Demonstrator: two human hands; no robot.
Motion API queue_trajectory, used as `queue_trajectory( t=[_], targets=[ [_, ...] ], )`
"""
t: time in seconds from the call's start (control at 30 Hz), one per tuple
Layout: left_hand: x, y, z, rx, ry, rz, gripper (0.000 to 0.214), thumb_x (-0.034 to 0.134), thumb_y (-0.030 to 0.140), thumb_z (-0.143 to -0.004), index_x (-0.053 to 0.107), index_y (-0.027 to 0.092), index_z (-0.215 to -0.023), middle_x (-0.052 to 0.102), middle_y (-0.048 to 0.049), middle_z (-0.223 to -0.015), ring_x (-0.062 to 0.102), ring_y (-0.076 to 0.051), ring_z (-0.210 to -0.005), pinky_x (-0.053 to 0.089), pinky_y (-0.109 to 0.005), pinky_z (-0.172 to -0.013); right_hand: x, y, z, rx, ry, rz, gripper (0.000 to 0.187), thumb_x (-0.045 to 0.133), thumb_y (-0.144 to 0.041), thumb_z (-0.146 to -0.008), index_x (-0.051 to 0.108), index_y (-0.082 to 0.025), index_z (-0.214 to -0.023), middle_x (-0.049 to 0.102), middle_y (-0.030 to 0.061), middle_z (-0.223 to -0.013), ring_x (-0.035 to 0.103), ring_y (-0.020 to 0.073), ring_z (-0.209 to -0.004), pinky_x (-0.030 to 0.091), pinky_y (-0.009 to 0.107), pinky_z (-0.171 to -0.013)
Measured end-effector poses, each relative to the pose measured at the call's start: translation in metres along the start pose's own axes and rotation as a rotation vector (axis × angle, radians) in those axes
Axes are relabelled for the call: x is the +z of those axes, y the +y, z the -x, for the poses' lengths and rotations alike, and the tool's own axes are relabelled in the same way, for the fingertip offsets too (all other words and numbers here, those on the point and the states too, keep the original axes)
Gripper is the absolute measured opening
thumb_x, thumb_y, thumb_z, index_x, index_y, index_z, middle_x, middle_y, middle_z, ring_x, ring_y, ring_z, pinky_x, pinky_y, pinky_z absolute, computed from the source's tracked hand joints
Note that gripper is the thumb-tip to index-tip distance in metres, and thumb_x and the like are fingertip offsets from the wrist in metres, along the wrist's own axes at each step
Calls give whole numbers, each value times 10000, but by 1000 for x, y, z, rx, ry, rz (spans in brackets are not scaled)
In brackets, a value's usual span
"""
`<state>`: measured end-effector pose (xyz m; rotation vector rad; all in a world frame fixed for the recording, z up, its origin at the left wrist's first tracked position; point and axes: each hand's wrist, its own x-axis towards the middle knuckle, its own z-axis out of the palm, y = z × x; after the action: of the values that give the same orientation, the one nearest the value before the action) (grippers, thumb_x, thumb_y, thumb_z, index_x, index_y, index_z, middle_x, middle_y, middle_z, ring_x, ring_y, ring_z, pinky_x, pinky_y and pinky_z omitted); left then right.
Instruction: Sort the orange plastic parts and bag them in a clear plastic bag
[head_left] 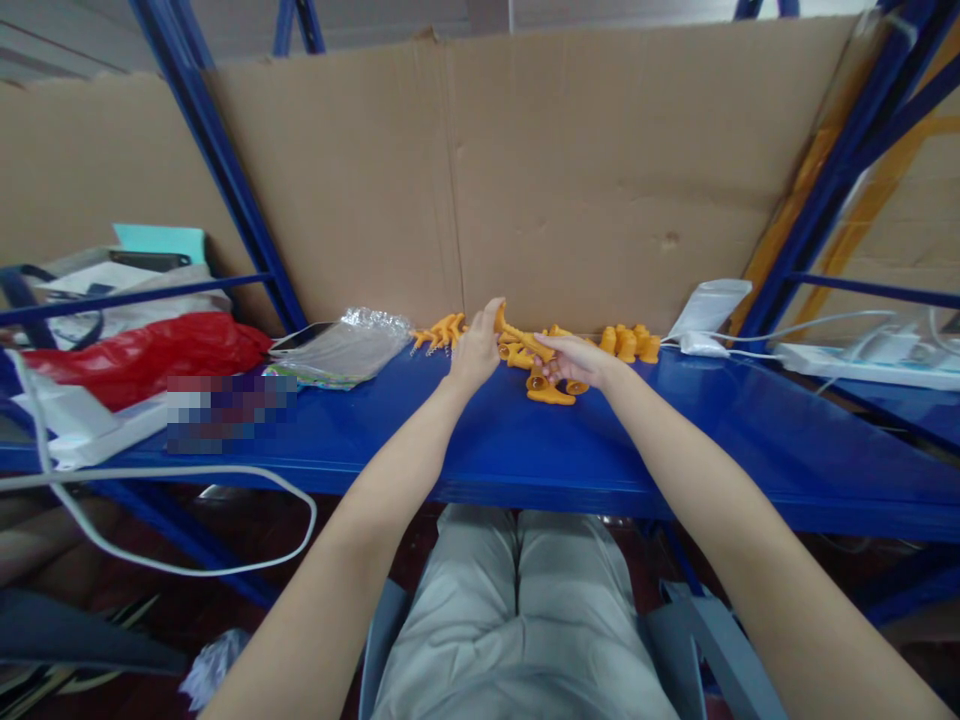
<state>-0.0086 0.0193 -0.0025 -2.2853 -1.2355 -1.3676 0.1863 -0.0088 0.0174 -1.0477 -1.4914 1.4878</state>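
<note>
My left hand (478, 347) is closed on the far end of a long orange plastic piece (519, 334). The piece slants down to my right hand (576, 360), whose fingers pinch its near end. Whether it is one part or two joined is too small to tell. Under and around my right hand lie more orange parts, among them a curved one (551, 397) on the blue tabletop. Beyond my left hand sit branched orange pieces (442, 332). To the right of my right hand stands a cluster of stubby orange pieces (630, 343).
A cardboard sheet (555, 170) backs the blue table (390, 440). On the left are clear plastic bags (352, 350), a red bag (165, 355) and a white power strip (112, 430) with a looping cable. A white packet (709, 315) and another power strip (870, 365) lie right.
</note>
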Motion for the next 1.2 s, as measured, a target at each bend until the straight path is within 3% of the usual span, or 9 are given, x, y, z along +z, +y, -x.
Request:
queue_trajectory(
  t=[0.2, 0.43, 0.53, 0.73, 1.0, 1.2],
  targets=[
    [-9, 10, 1, -9, -76, -150, 585, 434, 90, -911, 397, 230, -1478, 619, -125, -1286, 624, -256, -1165, 510, -362, -958, 1, 1, 1, -17, 46, -1, 146, 563, -231, -972, 613, -152, -859, 642, 10, -690, 571, 93, -580, 517, 209, -605],
    [-15, 18, 0, -16, -160, -225, 597, 382, 96, -935, 374, 254, -1510, 624, -112, -1209, 605, -241, -1111, 495, -299, -874, 3, 2, 6, -76, 83, 413, 260, 546, -381, -986, 637, -162, -880, 702, 49, -779, 656, 118, -683, 520, 200, -614],
    [-16, 20, 0, -30, -174, -228, 607, 387, 97, -933, 370, 261, -1517, 624, -111, -1187, 602, -243, -1093, 491, -297, -862, 3, 4, 3, -134, 96, 547, 294, 546, -430, -979, 633, -173, -865, 698, 29, -733, 643, 103, -626, 494, 176, -566],
    [-19, 23, 1, -67, -212, -244, 620, 433, 104, -925, 377, 270, -1519, 623, -105, -1179, 623, -237, -1067, 492, -300, -860, 4, 5, -1, -208, 131, 755, 233, 556, -343, -969, 621, -157, -845, 661, -15, -682, 564, 81, -525, 483, 216, -598],
    [-18, 24, 2, -89, -227, -224, 646, 496, 117, -903, 376, 262, -1522, 639, -113, -1201, 652, -245, -1072, 504, -337, -911, 2, 4, -2, -296, 213, 1028, 209, 546, -310, -959, 642, -149, -868, 685, 13, -737, 598, 124, -638, 454, 244, -674],
    [-14, 21, 2, -91, -231, -161, 646, 522, 105, -877, 406, 244, -1497, 648, -115, -1280, 636, -260, -1154, 485, -384, -998, 1, 0, -4, -261, 273, 1289, 193, 558, -293, -954, 675, -139, -942, 727, 64, -889, 629, 152, -732, 416, 240, -664]
  ],
)
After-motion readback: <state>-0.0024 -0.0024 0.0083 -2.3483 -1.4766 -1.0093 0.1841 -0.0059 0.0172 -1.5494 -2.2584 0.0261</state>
